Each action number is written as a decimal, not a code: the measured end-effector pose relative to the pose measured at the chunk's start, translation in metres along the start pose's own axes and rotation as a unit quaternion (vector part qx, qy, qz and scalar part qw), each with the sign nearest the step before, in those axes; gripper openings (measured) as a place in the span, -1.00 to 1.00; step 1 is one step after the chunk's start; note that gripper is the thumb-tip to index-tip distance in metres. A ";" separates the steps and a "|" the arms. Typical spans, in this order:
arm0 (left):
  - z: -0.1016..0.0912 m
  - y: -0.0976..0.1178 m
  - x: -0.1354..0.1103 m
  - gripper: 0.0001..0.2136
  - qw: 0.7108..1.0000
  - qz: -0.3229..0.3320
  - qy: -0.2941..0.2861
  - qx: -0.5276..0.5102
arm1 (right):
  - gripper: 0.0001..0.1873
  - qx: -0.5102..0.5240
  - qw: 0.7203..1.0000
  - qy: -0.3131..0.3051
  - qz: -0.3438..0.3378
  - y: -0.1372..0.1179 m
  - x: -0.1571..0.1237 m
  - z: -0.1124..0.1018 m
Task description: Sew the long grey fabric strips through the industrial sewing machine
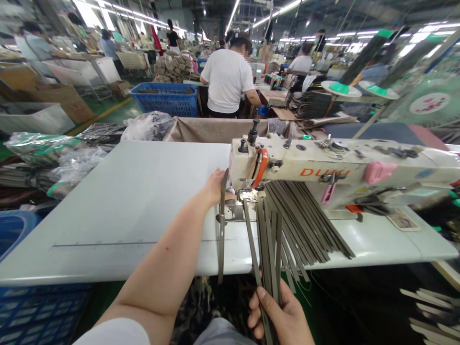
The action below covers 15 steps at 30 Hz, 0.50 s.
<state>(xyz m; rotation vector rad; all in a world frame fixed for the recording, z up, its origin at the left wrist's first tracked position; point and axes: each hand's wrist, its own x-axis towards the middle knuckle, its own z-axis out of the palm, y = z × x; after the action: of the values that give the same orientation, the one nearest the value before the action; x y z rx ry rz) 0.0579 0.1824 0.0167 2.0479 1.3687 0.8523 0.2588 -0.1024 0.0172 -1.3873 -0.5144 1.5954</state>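
Note:
My left hand (214,186) is at the left side of the sewing machine (323,165) head, thumb pointing toward the metal needle plate (235,211). A narrow grey-brown strip (222,235) runs up from beyond the table's front edge to its fingers, which close around the strip's upper part; the fingertips are partly hidden by the strip and machine. Below the table edge, my right hand (278,311) is closed on several similar strips (268,244), thumb on top. One strip (250,235) at the left of this bunch slants up to the needle area.
A fan of many loose strips (305,220) lies under the machine arm and over the table (143,191). Thread cones (362,60) stand behind the machine. Plastic-wrapped bundles (72,163) are at left. A person (230,79) in white sits ahead, near a blue crate (165,98).

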 end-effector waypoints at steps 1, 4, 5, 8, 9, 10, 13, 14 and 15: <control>0.001 0.000 0.000 -0.36 1.000 0.003 -0.001 -0.003 | -0.33 0.000 1.000 0.001 0.000 0.000 0.000 0.000; 0.005 -0.005 0.001 -0.44 1.000 0.007 -0.008 -0.026 | -0.33 -0.004 1.000 -0.002 0.004 -0.002 -0.002 0.001; 0.008 -0.007 0.003 -0.47 0.999 0.008 -0.014 -0.032 | -0.34 -0.007 1.000 -0.005 0.007 -0.002 -0.002 0.001; 0.015 -0.011 0.009 -0.61 0.999 0.008 -0.013 -0.033 | -0.34 -0.015 1.000 -0.010 0.011 -0.003 -0.003 0.003; 0.017 -0.012 0.012 -0.66 1.000 0.008 -0.009 -0.029 | -0.34 -0.017 1.000 -0.008 0.009 -0.003 -0.002 0.004; 0.019 -0.011 0.013 -0.70 1.000 0.009 -0.005 -0.023 | -0.34 -0.018 1.000 -0.006 0.005 -0.003 -0.002 0.006; 0.019 -0.003 0.015 -0.73 1.000 0.022 -0.005 -0.017 | -0.35 -0.017 1.000 -0.003 -0.009 -0.003 -0.003 0.011; 0.019 0.000 0.015 -0.71 1.000 0.022 -0.005 -0.015 | -0.35 -0.016 1.000 -0.003 -0.012 -0.004 -0.003 0.013; 0.018 0.002 0.015 -0.70 1.000 0.019 -0.005 -0.012 | -0.36 -0.015 1.000 -0.001 -0.014 -0.004 -0.003 0.014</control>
<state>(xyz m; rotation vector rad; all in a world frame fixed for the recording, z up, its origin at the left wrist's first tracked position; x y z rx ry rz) 0.0773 0.1942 0.0097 2.0626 1.3114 0.8702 0.2467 -0.0994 0.0257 -1.3939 -0.5587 1.5730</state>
